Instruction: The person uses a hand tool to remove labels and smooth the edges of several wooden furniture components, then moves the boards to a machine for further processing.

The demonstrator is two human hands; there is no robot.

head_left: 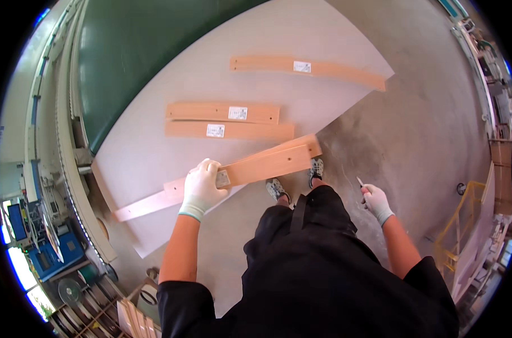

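My left hand (203,185), in a white glove, is closed around a light wooden board (278,162) at the near edge of a pale tabletop (205,73). The board has drilled holes and a white label, partly covered by my fingers. Another wooden board (140,206) lies partly hidden beneath it, sticking out at both ends; whether my fingers grip this one too, I cannot tell. Off to the right, away from the table, my gloved right hand (376,203) is closed on a slim pointed tool (360,181), light at the tip and reddish near the fingers. Its exact kind is unclear.
Two labelled boards (199,111) lie side by side mid-table, and a longer one (346,71) lies at the far right. A dark green surface (149,39) borders the table's far left. Machinery (58,253) stands left; a yellow frame (450,236) stands right.
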